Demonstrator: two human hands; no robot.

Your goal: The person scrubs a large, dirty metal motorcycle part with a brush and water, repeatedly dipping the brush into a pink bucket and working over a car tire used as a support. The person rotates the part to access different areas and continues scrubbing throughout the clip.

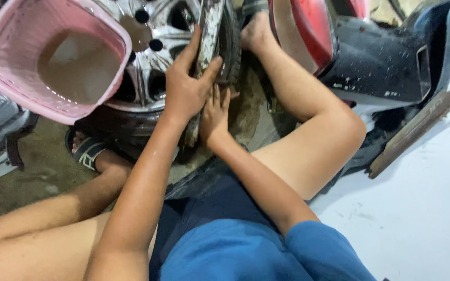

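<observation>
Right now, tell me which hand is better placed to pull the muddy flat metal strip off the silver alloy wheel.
Left, likely: the left hand grips the muddy strip, fingers around it; the right hand lies open lower down, merely touching.

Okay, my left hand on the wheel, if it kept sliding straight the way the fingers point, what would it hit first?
The left hand already wraps the muddy tyre, fingers pointing up along it. Going straight on, it would likely just keep running along the tyre beside the chrome wheel; depth is unclear.
</observation>
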